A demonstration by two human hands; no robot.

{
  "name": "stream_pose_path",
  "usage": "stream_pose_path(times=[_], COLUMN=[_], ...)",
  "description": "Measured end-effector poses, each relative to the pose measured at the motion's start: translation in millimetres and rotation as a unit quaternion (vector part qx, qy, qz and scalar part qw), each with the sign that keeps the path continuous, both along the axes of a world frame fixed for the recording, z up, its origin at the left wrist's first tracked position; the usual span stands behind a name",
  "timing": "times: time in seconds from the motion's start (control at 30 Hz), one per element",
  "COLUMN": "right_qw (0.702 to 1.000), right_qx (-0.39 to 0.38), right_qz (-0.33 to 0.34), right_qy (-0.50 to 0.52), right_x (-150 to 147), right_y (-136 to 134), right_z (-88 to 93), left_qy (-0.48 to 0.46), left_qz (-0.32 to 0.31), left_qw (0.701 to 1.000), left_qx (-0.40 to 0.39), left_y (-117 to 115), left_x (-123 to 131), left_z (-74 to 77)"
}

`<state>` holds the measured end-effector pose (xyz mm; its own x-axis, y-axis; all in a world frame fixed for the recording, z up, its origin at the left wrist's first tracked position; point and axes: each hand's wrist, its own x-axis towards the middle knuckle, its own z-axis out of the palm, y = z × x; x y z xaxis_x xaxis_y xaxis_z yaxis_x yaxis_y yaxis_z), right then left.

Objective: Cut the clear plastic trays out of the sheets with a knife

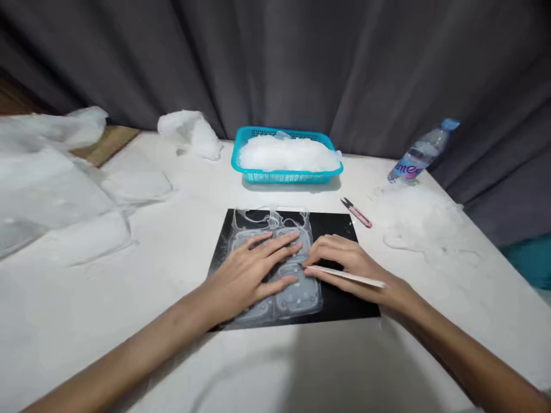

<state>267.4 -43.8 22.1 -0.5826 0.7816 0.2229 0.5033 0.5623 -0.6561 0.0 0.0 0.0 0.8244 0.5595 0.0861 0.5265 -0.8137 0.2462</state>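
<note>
A translucent moulded plastic sheet (299, 292), divided into several rounded panels, lies on a black mat (344, 307). My left hand (252, 267) rests flat on the sheet with its fingers spread, covering part of the panels. At the sheet's right side, my right hand (344, 255) is closed around a slim white pen-like tool (355, 278). The tool's tip points left, close to the gap between two panels; its exact kind cannot be made out. Loose clear strips (272, 218) trail from the sheet's far edge.
Beyond the mat stands a blue basket (293, 178) heaped with white translucent pieces (286, 154). Pink thread snips (357, 213) lie right of the mat. A water bottle (422, 152) and clear plastic scraps (424, 221) are farther right. Plastic bags (47, 183) spread across the left.
</note>
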Motion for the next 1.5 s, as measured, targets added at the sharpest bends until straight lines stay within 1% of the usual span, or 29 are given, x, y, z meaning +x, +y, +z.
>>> stream_pose_path(times=[0.23, 0.37, 0.5, 0.53, 0.6, 0.7, 0.73, 0.83, 0.97, 1.03, 1.07, 1.17, 1.2, 1.27, 1.33, 1.5], right_qw=[0.999, 0.999, 0.999, 0.999, 0.995, 0.972, 0.963, 0.949, 0.945, 0.953, 0.962, 0.989, 0.994, 0.997, 0.997, 0.995], right_qx=[0.011, 0.009, 0.027, 0.040, 0.096, 0.205, 0.229, 0.258, 0.281, 0.268, 0.246, 0.140, 0.108, 0.073, 0.067, 0.096], right_qz=[0.012, 0.011, 0.013, 0.015, 0.022, 0.024, 0.020, 0.009, -0.020, -0.034, -0.036, -0.028, -0.026, -0.024, -0.024, -0.015], right_qy=[0.042, 0.053, 0.040, 0.030, -0.014, -0.115, -0.141, -0.180, -0.166, -0.134, -0.111, -0.026, 0.000, 0.030, 0.035, 0.013], right_x=[-5, -6, -7, -8, -9, -12, -13, -15, -14, -8, -4, 4, 5, 3, 0, -3], right_y=[3, 5, 4, 4, 2, -2, -3, -5, -7, -8, -9, -11, -12, -12, -11, -6], right_z=[-14.3, -14.7, -11.9, -11.8, -13.5, -19.9, -22.2, -26.0, -20.2, -13.6, -10.1, -2.3, -1.6, -3.5, -8.4, -17.8], left_qy=[-0.012, -0.024, -0.037, -0.039, -0.042, -0.041, -0.041, -0.043, -0.045, -0.045, -0.045, -0.041, -0.039, -0.038, -0.040, -0.056], left_qz=[0.003, 0.000, -0.001, -0.002, -0.003, -0.005, -0.005, -0.003, 0.002, 0.005, 0.005, 0.001, 0.001, 0.004, 0.007, 0.014], left_qw=[1.000, 1.000, 0.999, 0.999, 0.999, 0.999, 0.999, 0.998, 0.998, 0.998, 0.998, 0.998, 0.998, 0.998, 0.998, 0.997], left_qx=[-0.007, -0.013, -0.014, -0.015, -0.018, -0.029, -0.032, -0.039, -0.042, -0.045, -0.047, -0.049, -0.050, -0.051, -0.053, -0.060], left_y=[2, 1, 2, 2, 2, 1, 1, 1, 2, 2, 2, 2, 2, 1, 1, 1], left_x=[4, 4, 4, 4, 5, 5, 5, 4, 4, 4, 4, 3, 3, 2, 2, 4], left_z=[0.8, 0.4, -1.4, -1.5, -1.2, -0.2, 0.0, -0.1, -1.0, -1.4, -1.6, -2.3, -2.5, -2.8, -2.7, -2.6])
